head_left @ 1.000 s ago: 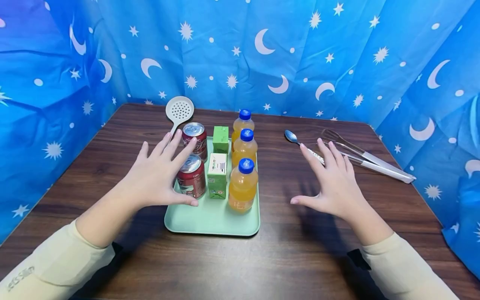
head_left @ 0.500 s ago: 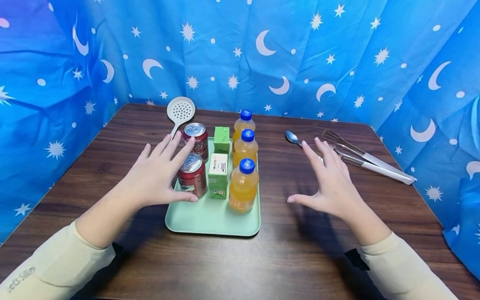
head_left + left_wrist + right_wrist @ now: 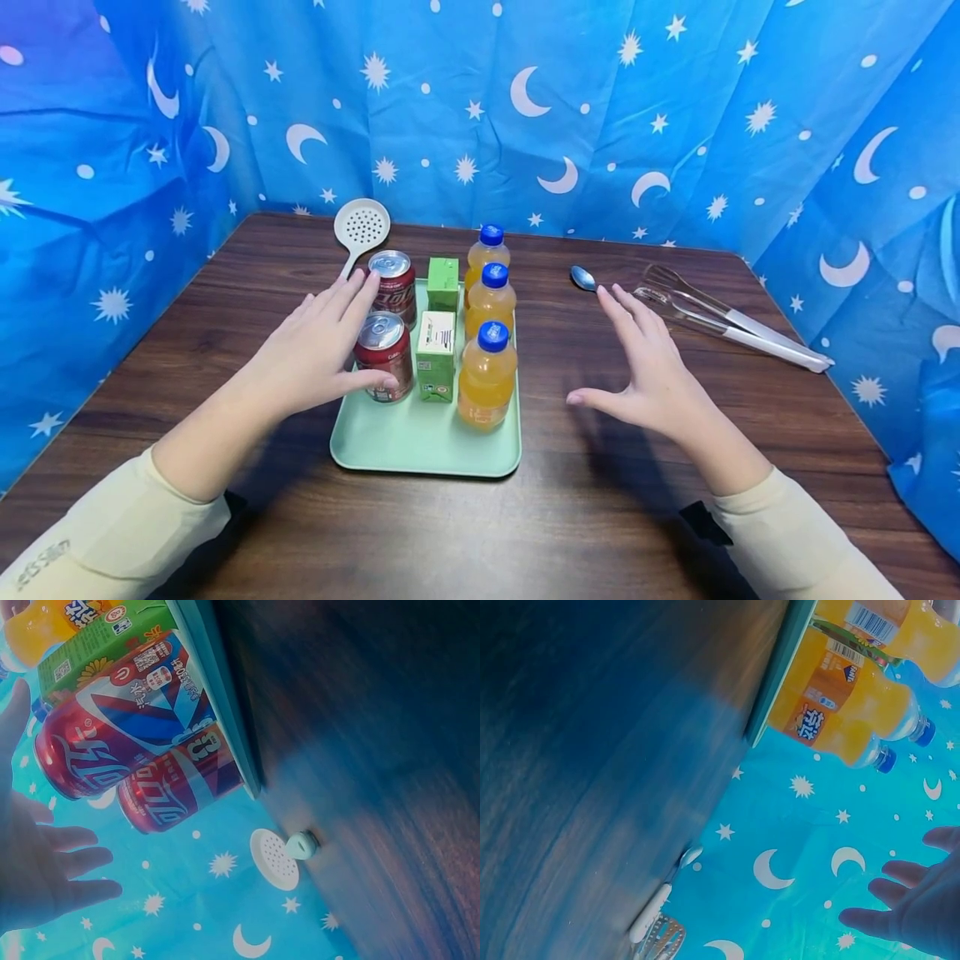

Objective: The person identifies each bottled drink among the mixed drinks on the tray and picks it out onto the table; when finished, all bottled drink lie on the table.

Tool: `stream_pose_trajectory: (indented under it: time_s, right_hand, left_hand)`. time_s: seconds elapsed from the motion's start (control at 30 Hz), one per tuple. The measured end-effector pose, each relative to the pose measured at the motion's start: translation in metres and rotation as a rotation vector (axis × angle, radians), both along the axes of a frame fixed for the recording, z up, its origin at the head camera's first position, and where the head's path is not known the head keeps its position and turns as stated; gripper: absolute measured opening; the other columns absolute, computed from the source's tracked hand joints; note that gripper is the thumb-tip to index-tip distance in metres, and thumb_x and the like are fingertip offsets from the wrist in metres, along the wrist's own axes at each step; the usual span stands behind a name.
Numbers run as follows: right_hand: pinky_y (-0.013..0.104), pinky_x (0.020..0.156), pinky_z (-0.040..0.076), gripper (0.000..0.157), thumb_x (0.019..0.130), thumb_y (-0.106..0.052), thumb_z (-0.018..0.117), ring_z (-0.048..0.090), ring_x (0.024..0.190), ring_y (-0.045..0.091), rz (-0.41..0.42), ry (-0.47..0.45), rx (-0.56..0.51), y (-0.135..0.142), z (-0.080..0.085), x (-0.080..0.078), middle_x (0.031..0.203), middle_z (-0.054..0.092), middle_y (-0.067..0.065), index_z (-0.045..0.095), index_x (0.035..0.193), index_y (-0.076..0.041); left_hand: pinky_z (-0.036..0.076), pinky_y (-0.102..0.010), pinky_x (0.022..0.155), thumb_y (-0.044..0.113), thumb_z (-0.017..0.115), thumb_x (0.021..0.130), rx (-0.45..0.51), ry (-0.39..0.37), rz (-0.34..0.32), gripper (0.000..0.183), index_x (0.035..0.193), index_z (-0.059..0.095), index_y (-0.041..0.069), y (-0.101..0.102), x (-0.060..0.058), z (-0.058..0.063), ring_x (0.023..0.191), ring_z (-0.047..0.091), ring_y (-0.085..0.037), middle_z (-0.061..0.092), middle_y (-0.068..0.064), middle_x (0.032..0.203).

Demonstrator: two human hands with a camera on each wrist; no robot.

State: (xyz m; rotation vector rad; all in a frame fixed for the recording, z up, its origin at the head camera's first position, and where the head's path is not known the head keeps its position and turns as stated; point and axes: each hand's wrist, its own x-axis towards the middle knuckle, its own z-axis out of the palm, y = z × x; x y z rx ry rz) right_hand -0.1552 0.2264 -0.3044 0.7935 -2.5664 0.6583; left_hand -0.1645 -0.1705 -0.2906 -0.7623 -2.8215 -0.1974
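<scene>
A pale green tray (image 3: 423,446) bears two red soda cans, two green drink cartons and three orange-drink bottles in rows. My left hand (image 3: 303,362) hovers beside the near can (image 3: 385,358) and far can (image 3: 395,292), fingers extended and thumb apart. In the left wrist view a gap shows between that hand (image 3: 45,862) and the cans. The near carton (image 3: 436,371) stands between the near can and near bottle (image 3: 487,387). Over the table, right of the tray, my right hand (image 3: 648,379) is spread and holds nothing. Its fingers partly hide a spoon (image 3: 582,277).
A pale perforated skimmer (image 3: 362,227) lies behind the tray's left side, its handle partly hidden. White-handled tongs (image 3: 772,343) lie at the right of the dark wooden table (image 3: 465,533). A blue curtain (image 3: 450,108) with moons and stars surrounds the table's back and sides.
My right hand has drifted slightly left, toward the tray. The fingers of both hands have come a little closer together. Objects on the tray keep their places, while the head view has tilted slightly.
</scene>
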Motion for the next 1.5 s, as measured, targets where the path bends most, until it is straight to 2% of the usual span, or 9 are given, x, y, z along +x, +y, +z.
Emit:
stream_pose_trajectory:
  time_s: [0.17, 0.3, 0.63, 0.87, 1.03, 1.27, 1.5]
  right_hand:
    - [0.066, 0.097, 0.028, 0.113, 0.061, -0.049, 0.084, 0.022, 0.134, 0.036, 0.017, -0.005, -0.013, -0.002, 0.0, 0.0, 0.15, 0.023, 0.013, 0.021, 0.15, -0.017]
    - [0.063, 0.097, 0.03, 0.114, 0.06, -0.043, 0.086, 0.025, 0.133, 0.034, 0.019, -0.017, -0.028, -0.004, 0.0, 0.001, 0.149, 0.024, 0.012, 0.021, 0.15, -0.017]
    - [0.06, 0.097, 0.034, 0.111, 0.061, -0.035, 0.088, 0.026, 0.133, 0.031, 0.005, -0.018, -0.079, -0.007, 0.002, 0.0, 0.148, 0.026, 0.01, 0.023, 0.149, -0.015]
    - [0.057, 0.099, 0.035, 0.11, 0.058, -0.035, 0.089, 0.03, 0.131, 0.028, 0.001, -0.001, -0.097, -0.009, 0.002, -0.001, 0.146, 0.03, 0.01, 0.027, 0.147, -0.014]
    - [0.055, 0.097, 0.037, 0.102, 0.058, -0.035, 0.089, 0.036, 0.128, 0.027, -0.003, 0.016, -0.124, -0.012, 0.0, 0.0, 0.142, 0.038, 0.01, 0.036, 0.143, -0.011]
    - [0.053, 0.096, 0.038, 0.089, 0.06, -0.032, 0.088, 0.044, 0.122, 0.026, 0.015, 0.07, -0.16, -0.017, -0.001, -0.001, 0.133, 0.049, 0.01, 0.046, 0.134, -0.006]
    - [0.047, 0.093, 0.043, 0.082, 0.062, -0.028, 0.088, 0.047, 0.119, 0.022, 0.027, 0.032, -0.2, -0.022, 0.0, 0.0, 0.128, 0.053, 0.005, 0.049, 0.131, -0.006]
  left_hand:
    - [0.028, -0.055, 0.104, 0.066, 0.068, 0.07, 0.042, -0.012, -0.015, 0.115, 0.149, 0.012, 0.003, 0.0, -0.001, -0.003, 0.136, 0.02, -0.039, 0.018, -0.023, 0.15]
    - [0.028, -0.054, 0.105, 0.063, 0.069, 0.071, 0.065, -0.039, -0.015, 0.114, 0.147, 0.014, -0.002, 0.001, -0.001, -0.005, 0.136, 0.02, -0.038, 0.019, -0.024, 0.15]
    - [0.033, -0.058, 0.1, 0.061, 0.07, 0.071, 0.113, -0.112, 0.013, 0.114, 0.146, 0.014, -0.003, 0.0, -0.002, -0.008, 0.132, 0.028, -0.04, 0.024, -0.024, 0.147]
    - [0.028, -0.056, 0.104, 0.05, 0.077, 0.071, 0.154, -0.153, -0.022, 0.111, 0.143, 0.017, -0.009, -0.002, -0.005, -0.01, 0.132, 0.027, -0.042, 0.026, -0.03, 0.144]
    - [0.028, -0.054, 0.104, 0.039, 0.08, 0.072, 0.2, -0.197, -0.025, 0.106, 0.14, 0.019, -0.014, -0.003, -0.007, -0.015, 0.131, 0.027, -0.042, 0.027, -0.033, 0.141]
    - [0.027, -0.056, 0.104, 0.031, 0.08, 0.074, 0.257, -0.284, 0.006, 0.104, 0.14, 0.014, -0.017, -0.004, -0.007, -0.016, 0.131, 0.026, -0.044, 0.026, -0.036, 0.14]
    - [0.029, -0.058, 0.102, 0.025, 0.084, 0.07, 0.31, -0.304, 0.008, 0.098, 0.137, 0.025, -0.017, -0.004, -0.008, -0.018, 0.127, 0.031, -0.046, 0.035, -0.035, 0.135]
